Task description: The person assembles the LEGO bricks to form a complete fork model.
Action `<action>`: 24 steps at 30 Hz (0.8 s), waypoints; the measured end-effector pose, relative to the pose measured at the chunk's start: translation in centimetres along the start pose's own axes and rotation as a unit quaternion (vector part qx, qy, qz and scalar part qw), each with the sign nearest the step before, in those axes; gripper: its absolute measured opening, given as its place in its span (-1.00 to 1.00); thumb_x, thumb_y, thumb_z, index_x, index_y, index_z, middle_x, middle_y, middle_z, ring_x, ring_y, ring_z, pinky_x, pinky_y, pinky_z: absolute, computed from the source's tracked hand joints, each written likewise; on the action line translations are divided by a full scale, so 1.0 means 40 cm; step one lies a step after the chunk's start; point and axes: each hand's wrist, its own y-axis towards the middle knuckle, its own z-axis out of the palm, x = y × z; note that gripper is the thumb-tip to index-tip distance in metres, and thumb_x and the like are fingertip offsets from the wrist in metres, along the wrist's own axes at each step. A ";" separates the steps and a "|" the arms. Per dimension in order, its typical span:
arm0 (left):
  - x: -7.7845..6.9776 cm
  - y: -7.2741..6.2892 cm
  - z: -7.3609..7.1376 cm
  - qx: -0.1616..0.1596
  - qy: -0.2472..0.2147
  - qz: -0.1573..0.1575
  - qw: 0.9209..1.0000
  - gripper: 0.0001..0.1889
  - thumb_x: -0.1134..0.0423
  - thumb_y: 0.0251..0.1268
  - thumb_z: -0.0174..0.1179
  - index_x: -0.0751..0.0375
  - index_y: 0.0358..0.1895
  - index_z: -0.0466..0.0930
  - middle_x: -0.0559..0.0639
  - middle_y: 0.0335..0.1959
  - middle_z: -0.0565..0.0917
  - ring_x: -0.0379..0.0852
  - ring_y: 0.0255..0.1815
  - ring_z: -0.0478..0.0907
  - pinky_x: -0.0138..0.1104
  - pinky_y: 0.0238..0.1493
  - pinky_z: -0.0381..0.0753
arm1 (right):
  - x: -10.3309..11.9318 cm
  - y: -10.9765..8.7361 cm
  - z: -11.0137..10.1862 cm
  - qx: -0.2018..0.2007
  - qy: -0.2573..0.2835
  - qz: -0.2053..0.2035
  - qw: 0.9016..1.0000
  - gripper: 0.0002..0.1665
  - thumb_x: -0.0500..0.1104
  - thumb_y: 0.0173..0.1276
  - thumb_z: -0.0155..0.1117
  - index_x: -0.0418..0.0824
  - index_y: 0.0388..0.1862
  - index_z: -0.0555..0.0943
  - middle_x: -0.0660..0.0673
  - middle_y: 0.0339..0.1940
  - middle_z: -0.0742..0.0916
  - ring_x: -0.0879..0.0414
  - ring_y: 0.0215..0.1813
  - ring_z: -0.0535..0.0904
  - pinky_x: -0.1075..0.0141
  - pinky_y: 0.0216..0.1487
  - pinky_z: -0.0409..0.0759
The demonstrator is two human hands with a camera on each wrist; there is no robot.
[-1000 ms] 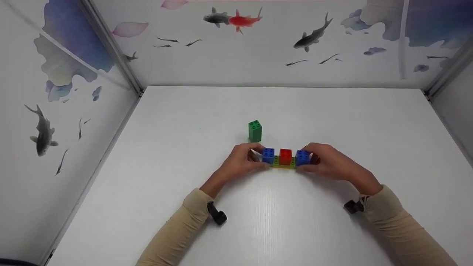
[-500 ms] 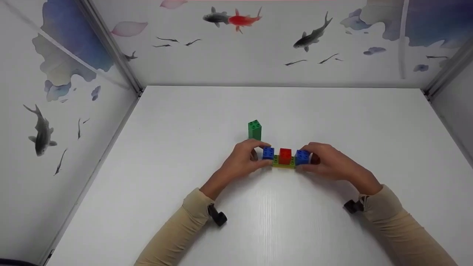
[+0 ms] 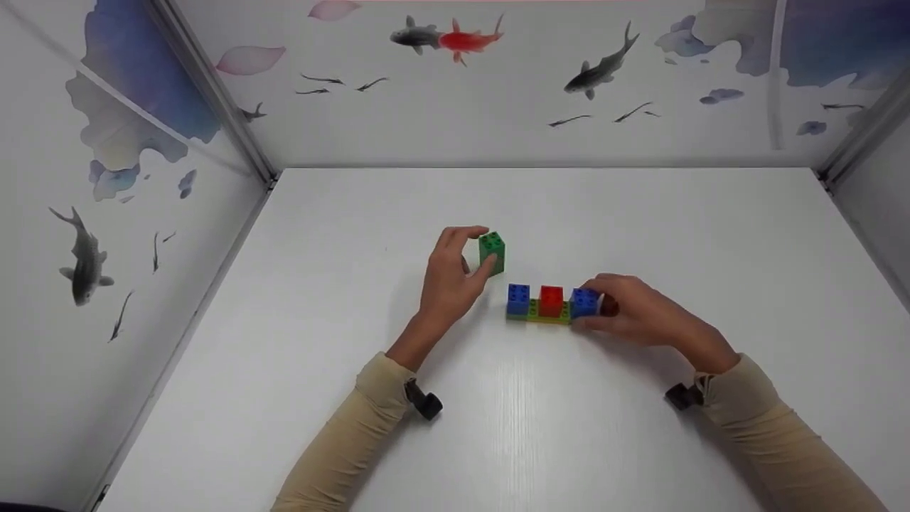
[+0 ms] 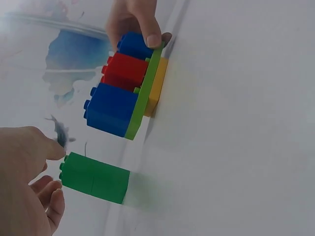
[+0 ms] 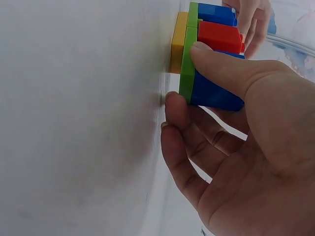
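Note:
On the table stands a toy building-brick assembly: two blue bricks (image 3: 518, 299) and a red brick (image 3: 551, 301) between them, in a row on a lime green layer (image 4: 142, 98) with a yellow brick (image 4: 157, 88) under its middle. My right hand (image 3: 633, 309) grips its right end, thumb on the near side at the green layer and blue brick, fingers at the far side. Behind and left, a green brick tower (image 4: 93, 177) with a seam halfway stands upright. My left hand (image 3: 451, 274) is spread at that tower, thumb and fingertips right by its studded top.
The white table (image 3: 341, 235) meets a back wall (image 3: 498, 135) and a left wall (image 3: 43, 355) printed with fish and blue patches. Black wrist cameras (image 3: 426, 404) sit at both cuffs.
My left hand has let go of the assembly's left blue brick and moved back and left to the green tower. The right hand keeps its grip on the right end.

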 end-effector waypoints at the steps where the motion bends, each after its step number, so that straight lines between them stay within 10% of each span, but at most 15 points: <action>1: 0.004 0.003 0.001 -0.001 0.002 -0.008 1.000 -0.48 0.12 0.48 0.44 0.02 0.43 0.57 -0.01 0.34 0.60 -0.07 -0.27 0.53 -0.43 -0.24 0.58 | 0.000 0.000 0.000 0.000 0.001 -0.001 1.000 -0.50 -0.04 0.43 0.58 -0.17 0.26 0.70 -0.01 -0.11 0.73 0.08 -0.12 0.59 0.33 -0.09 0.67; 13: 0.052 0.018 0.019 0.038 -0.046 -0.045 0.997 -0.42 0.07 0.49 0.43 0.10 0.47 0.50 0.05 0.41 0.63 -0.01 0.38 0.61 -0.15 0.41 0.66 | 0.000 0.000 -0.003 -0.007 0.009 -0.001 1.000 -0.51 -0.04 0.40 0.60 -0.17 0.22 0.71 -0.01 -0.13 0.74 0.09 -0.14 0.60 0.36 -0.12 0.67; 24: 0.060 0.018 0.022 0.042 -0.070 -0.028 0.996 -0.55 0.18 0.54 0.38 0.08 0.39 0.54 -0.05 0.23 0.75 -0.16 0.29 0.69 -0.25 0.40 0.66 | -0.001 0.002 -0.001 -0.012 0.013 -0.008 1.000 -0.49 -0.05 0.38 0.62 -0.20 0.22 0.71 -0.02 -0.12 0.75 0.09 -0.14 0.61 0.38 -0.12 0.67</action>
